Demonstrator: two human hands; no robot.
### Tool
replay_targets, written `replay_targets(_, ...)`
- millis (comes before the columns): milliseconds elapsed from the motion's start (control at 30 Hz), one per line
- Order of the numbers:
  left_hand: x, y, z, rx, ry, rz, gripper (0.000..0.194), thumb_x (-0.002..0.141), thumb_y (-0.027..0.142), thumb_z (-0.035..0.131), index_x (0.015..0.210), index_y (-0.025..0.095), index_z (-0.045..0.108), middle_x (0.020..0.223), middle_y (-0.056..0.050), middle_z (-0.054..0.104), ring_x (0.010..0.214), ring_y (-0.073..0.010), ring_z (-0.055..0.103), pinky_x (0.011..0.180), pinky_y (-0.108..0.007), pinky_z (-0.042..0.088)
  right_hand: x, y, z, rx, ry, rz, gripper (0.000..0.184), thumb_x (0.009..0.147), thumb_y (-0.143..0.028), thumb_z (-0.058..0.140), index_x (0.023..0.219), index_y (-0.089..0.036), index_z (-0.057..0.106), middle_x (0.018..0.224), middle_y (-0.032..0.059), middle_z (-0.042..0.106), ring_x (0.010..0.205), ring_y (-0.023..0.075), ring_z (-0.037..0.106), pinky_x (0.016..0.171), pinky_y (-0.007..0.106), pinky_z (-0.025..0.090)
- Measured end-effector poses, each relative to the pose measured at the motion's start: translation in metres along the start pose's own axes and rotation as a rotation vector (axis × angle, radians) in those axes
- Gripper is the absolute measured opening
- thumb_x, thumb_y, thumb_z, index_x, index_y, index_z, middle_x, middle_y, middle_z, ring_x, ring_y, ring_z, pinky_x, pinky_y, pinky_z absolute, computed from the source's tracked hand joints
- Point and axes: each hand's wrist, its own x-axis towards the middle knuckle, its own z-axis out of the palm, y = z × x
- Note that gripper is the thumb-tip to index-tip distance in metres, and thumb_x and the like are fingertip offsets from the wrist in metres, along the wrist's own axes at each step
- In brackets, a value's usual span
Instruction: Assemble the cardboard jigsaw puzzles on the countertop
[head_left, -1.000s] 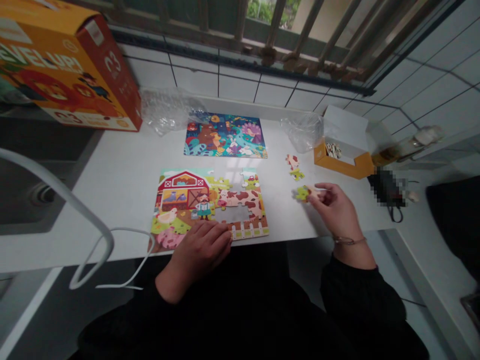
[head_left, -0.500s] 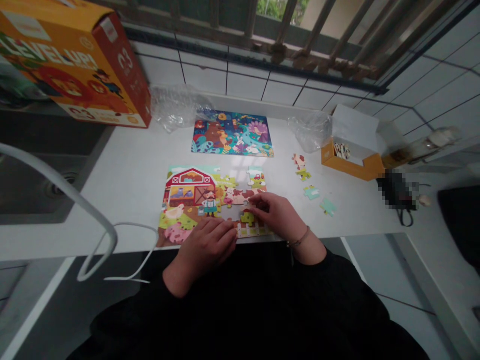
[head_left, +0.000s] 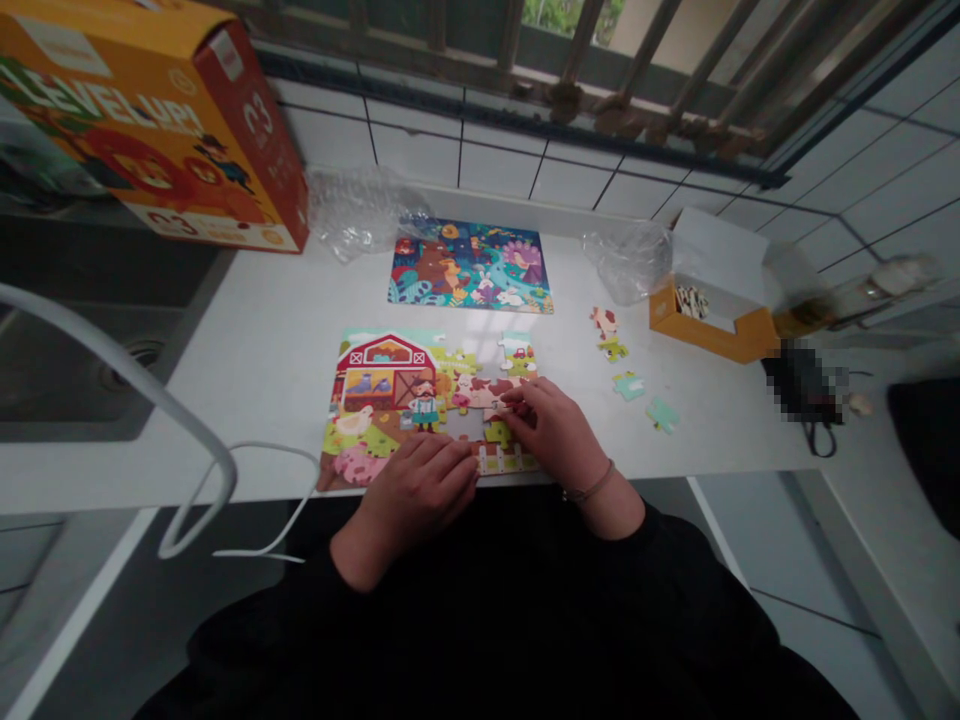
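Observation:
A farm jigsaw puzzle (head_left: 382, 400) lies partly assembled near the counter's front edge, with a gap below the cow. My right hand (head_left: 559, 430) is over its right side, thumb and fingertips pinched on a green puzzle piece (head_left: 496, 430) at the gap. The fingers hide part of that piece. My left hand (head_left: 420, 485) rests along the puzzle's lower edge, fingers stretched out and lying close together, holding nothing. Loose pieces lie to the right: a brown-and-cream one (head_left: 604, 321), a green one (head_left: 613, 348), and pale blue ones (head_left: 628, 385).
Behind lies an assembled forest puzzle (head_left: 469, 268), between crumpled clear plastic (head_left: 360, 215) and another clear wrapper (head_left: 634, 260). A large orange box (head_left: 150, 130) stands back left above the sink (head_left: 90, 370). An open small orange box (head_left: 712, 325) is at right. A white cable (head_left: 150, 385) crosses the left side.
My right hand has shifted slightly at the gap, still pinching the green puzzle piece. The left hand stays at the puzzle's lower edge. The whole view has moved a little.

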Motion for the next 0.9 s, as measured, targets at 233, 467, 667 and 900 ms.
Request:
replay_targets(233, -0.002, -0.001, 0.002, 0.004, -0.009, 0.002, 0.013, 0.102, 0.021, 0.069, 0.114, 0.021, 0.074, 0.119, -0.008, 0.079, 0.104, -0.0277, 0.070, 0.093, -0.046, 0.055, -0.006, 0.000, -0.009, -0.013, -0.113, -0.190, 0.030, 0.097, -0.023, 0.081, 0.126, -0.026, 0.071, 0.139, 0.0113, 0.071, 0.132, 0.0301, 0.066, 0.113, 0.052, 0.056)
replay_targets(467, -0.002, -0.001, 0.002, -0.005, -0.010, -0.001, 0.014, 0.099, 0.020, 0.072, 0.113, 0.022, 0.075, 0.118, -0.009, 0.079, 0.104, -0.0278, 0.070, 0.094, -0.046, 0.055, -0.009, 0.002, -0.013, -0.039, -0.214, -0.171, 0.062, 0.090, -0.017, 0.088, 0.145, -0.028, 0.062, 0.139, 0.0122, 0.069, 0.129, 0.0314, 0.066, 0.109, 0.052, 0.058)
replay_targets(667, -0.002, 0.000, 0.001, 0.000, -0.012, -0.001, 0.013, 0.100, 0.021, 0.071, 0.113, 0.022, 0.075, 0.119, -0.009, 0.079, 0.104, -0.0277, 0.070, 0.092, -0.046, 0.055, -0.009, 0.004, -0.019, -0.046, -0.242, -0.102, 0.061, 0.080, -0.016, 0.096, 0.133, -0.025, 0.069, 0.127, 0.0105, 0.067, 0.120, 0.0299, 0.070, 0.102, 0.047, 0.061)
replay_targets(900, -0.004, -0.001, 0.004, 0.002, -0.029, 0.003, 0.015, 0.103, 0.023, 0.068, 0.116, 0.021, 0.074, 0.120, -0.009, 0.079, 0.105, -0.0283, 0.070, 0.094, -0.047, 0.055, -0.012, 0.009, -0.032, -0.019, -0.186, 0.029, 0.029, 0.087, -0.024, 0.091, 0.107, -0.023, 0.071, 0.110, 0.0048, 0.069, 0.093, 0.0200, 0.068, 0.079, 0.033, 0.056)
